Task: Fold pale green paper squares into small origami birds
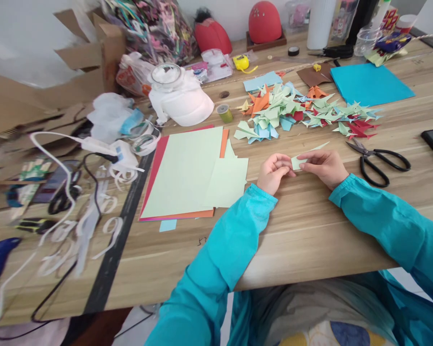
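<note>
A small piece of pale green paper is pinched between both my hands on the wooden table. My left hand is curled on its left end. My right hand grips its right end, fingers closed, and a thin point of the paper sticks out past it. Both sleeves are teal. Beyond my hands lies a heap of folded paper shapes in green, blue, orange and red.
A stack of pale green, orange and red paper sheets lies left of my hands. Black scissors lie to the right. A blue sheet, a white cap, a small tape roll and cable clutter lie around.
</note>
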A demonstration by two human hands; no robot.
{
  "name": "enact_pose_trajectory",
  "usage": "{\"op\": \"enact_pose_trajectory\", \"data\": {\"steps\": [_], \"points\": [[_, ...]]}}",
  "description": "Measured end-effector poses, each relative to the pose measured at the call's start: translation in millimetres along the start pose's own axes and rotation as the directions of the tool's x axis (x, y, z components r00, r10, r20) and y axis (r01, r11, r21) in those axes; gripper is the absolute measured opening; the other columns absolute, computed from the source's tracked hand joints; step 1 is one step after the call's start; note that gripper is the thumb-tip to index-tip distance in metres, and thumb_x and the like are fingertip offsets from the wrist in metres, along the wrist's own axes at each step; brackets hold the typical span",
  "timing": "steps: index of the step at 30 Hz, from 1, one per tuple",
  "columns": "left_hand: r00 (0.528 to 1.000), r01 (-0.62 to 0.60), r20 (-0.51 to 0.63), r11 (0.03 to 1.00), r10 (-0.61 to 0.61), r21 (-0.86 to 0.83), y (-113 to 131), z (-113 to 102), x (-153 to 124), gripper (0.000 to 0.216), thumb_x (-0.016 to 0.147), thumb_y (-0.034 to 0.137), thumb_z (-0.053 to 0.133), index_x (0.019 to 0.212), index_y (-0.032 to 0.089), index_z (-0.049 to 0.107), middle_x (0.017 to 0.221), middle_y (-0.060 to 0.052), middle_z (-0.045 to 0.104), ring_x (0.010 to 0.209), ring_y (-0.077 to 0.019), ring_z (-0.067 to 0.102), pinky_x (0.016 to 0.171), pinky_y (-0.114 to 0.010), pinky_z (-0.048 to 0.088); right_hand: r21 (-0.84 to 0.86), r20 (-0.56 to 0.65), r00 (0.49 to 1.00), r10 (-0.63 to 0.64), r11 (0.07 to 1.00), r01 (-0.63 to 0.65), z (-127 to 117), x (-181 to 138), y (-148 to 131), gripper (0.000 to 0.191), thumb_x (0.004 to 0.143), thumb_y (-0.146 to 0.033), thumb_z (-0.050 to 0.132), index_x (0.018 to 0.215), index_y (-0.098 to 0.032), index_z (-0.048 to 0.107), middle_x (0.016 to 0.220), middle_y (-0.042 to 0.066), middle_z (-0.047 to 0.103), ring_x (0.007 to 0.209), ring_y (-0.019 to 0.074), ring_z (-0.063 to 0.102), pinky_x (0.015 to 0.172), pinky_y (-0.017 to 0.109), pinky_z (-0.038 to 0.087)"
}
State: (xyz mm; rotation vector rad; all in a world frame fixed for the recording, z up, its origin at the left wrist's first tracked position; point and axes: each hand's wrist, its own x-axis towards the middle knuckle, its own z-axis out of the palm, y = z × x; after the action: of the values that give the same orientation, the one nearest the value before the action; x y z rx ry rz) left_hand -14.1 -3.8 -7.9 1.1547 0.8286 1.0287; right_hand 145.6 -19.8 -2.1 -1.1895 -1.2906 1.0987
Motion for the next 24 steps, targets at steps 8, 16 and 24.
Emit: {"op": "enact_pose_trajectory", "data": {"steps": [8,16,24], "points": [[1.0,-0.008,-0.005,0.999,0.008,0.038,1.6,3.1,-1.8,0.042,0.054,0.027,0.078,0.077,0.016,0.045,0.061,0.003,0.061,0.053,-0.0089,0.058,0.056,-0.023,0.047,-0.019,0.083,0.996,-0.012,1.0,0.013,1.2,-1.8,-2.2,0.03,0.056,-0.035,0.076,0.08,-0.016,0.072,0.057,0.001,0.064,0.049,0.0109,0.054,0.046,0.024,0.041],[1.0,-0.014,0.024,0.999,0.013,0.049,3.1,2.8,-1.5,0.04,0.055,0.024,0.078,0.076,0.017,0.044,0.056,0.005,0.058,0.05,-0.0083,0.057,0.054,-0.022,0.046,-0.016,0.077,0.997,-0.002,1.0,0.003,1.7,-1.3,-1.8,0.03,0.054,-0.031,0.077,0.079,-0.016,0.072,0.054,0.001,0.063,0.047,0.01,0.053,0.044,0.023,0.04],[1.0,-0.006,0.019,1.0,0.006,0.011,-2.7,-2.1,1.9,0.037,0.055,0.026,0.076,0.071,0.016,0.044,0.059,0.005,0.058,0.051,-0.0096,0.059,0.055,-0.024,0.047,0.06,0.101,0.995,0.002,0.998,-0.008,-1.6,0.7,4.2,0.035,0.053,-0.036,0.078,0.081,-0.018,0.072,0.056,0.0,0.063,0.051,0.0118,0.056,0.05,0.025,0.045]]}}
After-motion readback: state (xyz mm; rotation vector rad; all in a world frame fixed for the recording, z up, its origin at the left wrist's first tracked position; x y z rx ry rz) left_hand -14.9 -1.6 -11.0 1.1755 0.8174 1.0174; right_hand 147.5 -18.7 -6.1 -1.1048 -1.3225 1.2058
